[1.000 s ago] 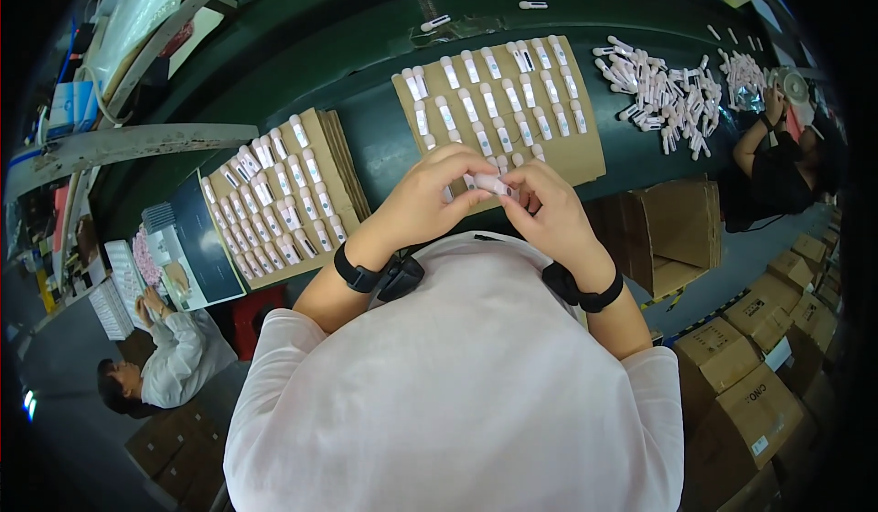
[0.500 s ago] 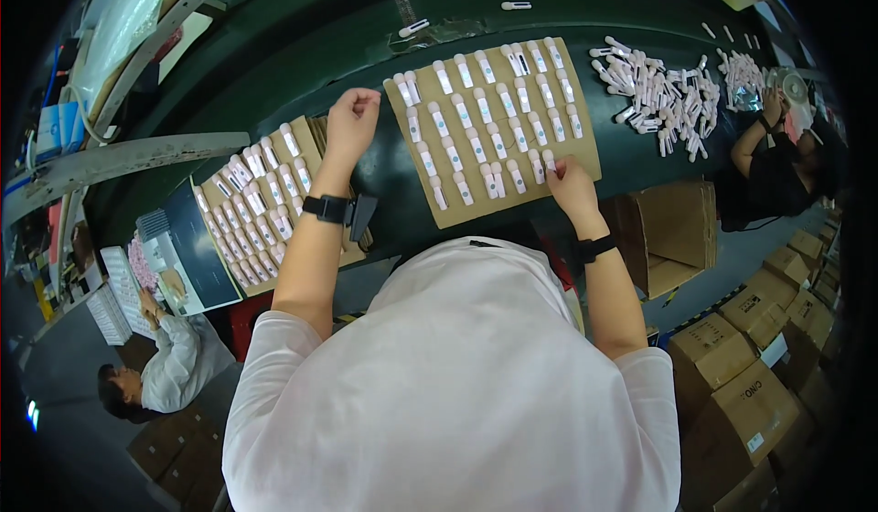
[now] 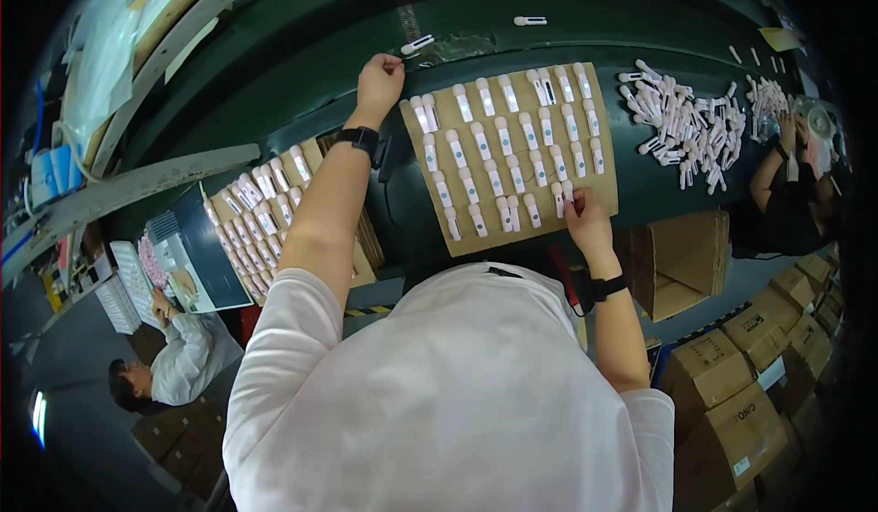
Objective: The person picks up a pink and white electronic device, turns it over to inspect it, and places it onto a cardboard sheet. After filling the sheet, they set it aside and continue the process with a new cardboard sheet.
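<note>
A tan cardboard sheet carries rows of small pale pink sticks with rounded heads, many marked with a round label. At its near right corner my right hand is closed, fingertips pinching one such stick beside another stick. My left hand is stretched beyond the sheet's far left corner. Its fingers are drawn together just short of a loose stick lying on the dark green surface; whether they hold anything is hidden.
On the left, a second cardboard sheet bears more sticks. A heap of loose sticks lies on the right, and another single stick at the back. An open carton stands near right. Co-workers sit at both sides.
My left hand has reached farther away, toward the loose stick at the back. My right hand stays at the sheet's near right corner. The whole view has shifted slightly.
</note>
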